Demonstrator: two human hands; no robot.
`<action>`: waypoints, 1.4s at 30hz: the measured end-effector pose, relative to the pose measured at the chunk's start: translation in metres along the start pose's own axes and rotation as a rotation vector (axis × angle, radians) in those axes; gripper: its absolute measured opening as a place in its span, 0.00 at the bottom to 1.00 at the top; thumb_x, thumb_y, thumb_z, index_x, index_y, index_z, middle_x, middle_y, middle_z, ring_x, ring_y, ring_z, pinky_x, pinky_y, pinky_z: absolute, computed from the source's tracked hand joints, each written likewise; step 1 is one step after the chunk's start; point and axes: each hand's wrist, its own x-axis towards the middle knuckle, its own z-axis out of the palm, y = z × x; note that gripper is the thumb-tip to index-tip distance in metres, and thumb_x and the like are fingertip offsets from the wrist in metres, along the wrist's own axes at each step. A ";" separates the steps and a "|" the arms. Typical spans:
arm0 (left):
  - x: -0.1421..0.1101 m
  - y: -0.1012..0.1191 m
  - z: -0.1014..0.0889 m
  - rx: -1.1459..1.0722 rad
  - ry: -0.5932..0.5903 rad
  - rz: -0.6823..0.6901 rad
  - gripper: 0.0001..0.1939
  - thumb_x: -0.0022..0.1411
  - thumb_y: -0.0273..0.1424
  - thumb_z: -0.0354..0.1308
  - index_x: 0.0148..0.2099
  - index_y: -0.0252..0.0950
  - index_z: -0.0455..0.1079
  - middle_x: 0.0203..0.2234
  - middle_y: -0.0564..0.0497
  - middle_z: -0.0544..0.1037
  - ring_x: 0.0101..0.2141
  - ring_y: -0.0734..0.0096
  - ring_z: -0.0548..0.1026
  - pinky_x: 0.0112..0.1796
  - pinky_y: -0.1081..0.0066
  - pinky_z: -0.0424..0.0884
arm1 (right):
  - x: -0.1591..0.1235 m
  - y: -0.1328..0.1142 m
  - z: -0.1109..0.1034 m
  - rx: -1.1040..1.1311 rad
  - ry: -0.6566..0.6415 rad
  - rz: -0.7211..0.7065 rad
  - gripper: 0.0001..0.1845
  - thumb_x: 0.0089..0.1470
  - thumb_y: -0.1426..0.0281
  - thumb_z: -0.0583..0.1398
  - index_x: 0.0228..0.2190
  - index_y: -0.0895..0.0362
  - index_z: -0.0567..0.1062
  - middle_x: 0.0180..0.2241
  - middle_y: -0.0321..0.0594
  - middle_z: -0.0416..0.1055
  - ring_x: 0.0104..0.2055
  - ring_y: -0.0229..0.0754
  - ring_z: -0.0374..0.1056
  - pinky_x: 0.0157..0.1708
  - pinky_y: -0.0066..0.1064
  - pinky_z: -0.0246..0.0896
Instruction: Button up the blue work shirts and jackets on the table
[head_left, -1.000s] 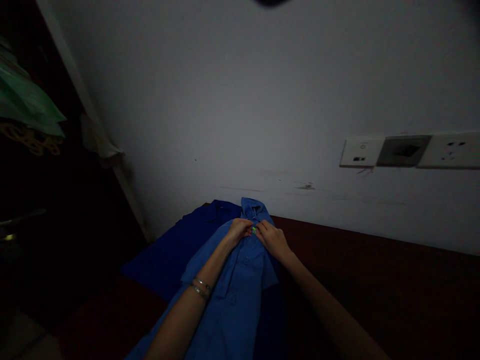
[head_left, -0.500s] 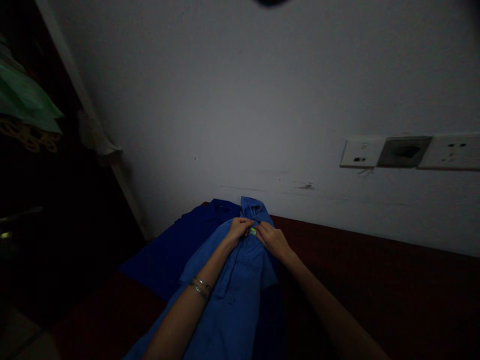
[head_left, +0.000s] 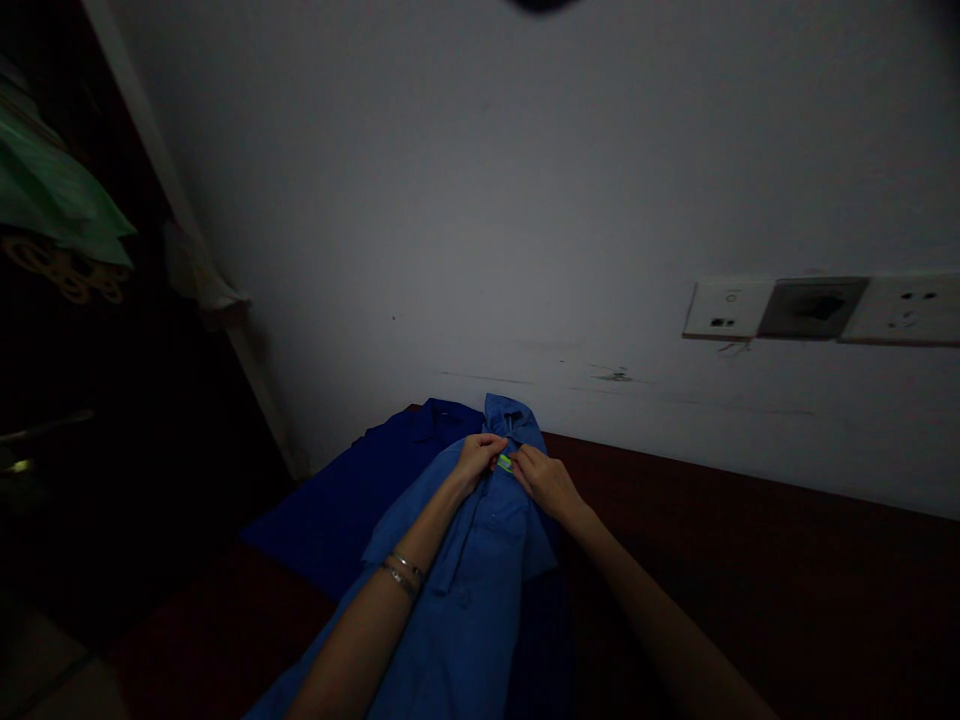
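A light blue shirt (head_left: 480, 590) lies lengthwise in front of me, its collar (head_left: 510, 412) at the far end. Just below the collar, my left hand (head_left: 480, 457) pinches the cloth from the left. My right hand (head_left: 546, 480) closes its fingertips on the shirt from the right, very near the left. Between the two hands shows a small yellow-green patch (head_left: 505, 463), too small to make out. Under and left of this shirt spreads a darker blue garment (head_left: 352, 495). Whether a button is between my fingers is hidden.
A dark reddish-brown surface (head_left: 720, 540) carries the clothes and meets a pale wall (head_left: 480, 220). Switch and socket plates (head_left: 727, 308) sit on the wall at right. At left stands a dark door with a handle (head_left: 45, 428); green cloth (head_left: 60, 190) hangs above.
The view has shifted very slightly. Both hands stay at the same place below the collar, with only tiny finger movement.
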 end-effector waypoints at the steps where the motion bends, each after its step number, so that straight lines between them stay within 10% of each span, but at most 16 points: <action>1: 0.000 0.001 0.000 0.002 -0.010 0.005 0.14 0.45 0.37 0.62 0.26 0.29 0.69 0.11 0.59 0.61 0.13 0.83 0.57 0.17 0.78 0.52 | 0.001 0.000 -0.001 0.023 -0.008 0.018 0.12 0.58 0.71 0.48 0.33 0.59 0.70 0.32 0.43 0.68 0.33 0.39 0.66 0.28 0.25 0.58; 17: 0.005 0.017 -0.010 0.120 -0.143 -0.012 0.14 0.48 0.21 0.51 0.38 0.27 0.72 0.15 0.55 0.69 0.15 0.80 0.64 0.19 0.78 0.61 | 0.015 -0.002 0.004 0.687 0.166 0.570 0.08 0.51 0.68 0.54 0.32 0.58 0.70 0.26 0.38 0.70 0.26 0.38 0.68 0.24 0.28 0.64; 24: -0.002 0.026 -0.012 0.352 -0.287 0.047 0.27 0.40 0.14 0.46 0.43 0.29 0.73 0.16 0.57 0.69 0.17 0.82 0.63 0.19 0.81 0.60 | 0.011 0.002 -0.013 0.239 0.098 0.353 0.21 0.51 0.70 0.56 0.48 0.54 0.65 0.46 0.45 0.63 0.46 0.46 0.62 0.34 0.33 0.65; 34: -0.004 0.033 -0.013 0.267 -0.347 -0.002 0.19 0.41 0.17 0.47 0.36 0.28 0.71 0.19 0.52 0.73 0.19 0.78 0.70 0.21 0.78 0.64 | 0.010 0.016 -0.021 0.135 -0.023 0.109 0.06 0.54 0.71 0.54 0.35 0.55 0.70 0.38 0.42 0.68 0.42 0.41 0.62 0.36 0.30 0.62; 42: -0.003 0.031 -0.016 0.171 -0.346 -0.006 0.09 0.44 0.22 0.50 0.32 0.32 0.61 0.21 0.51 0.75 0.14 0.77 0.70 0.14 0.82 0.55 | 0.006 0.017 -0.018 0.154 -0.046 0.172 0.11 0.54 0.70 0.54 0.40 0.54 0.70 0.36 0.41 0.69 0.41 0.41 0.64 0.36 0.29 0.61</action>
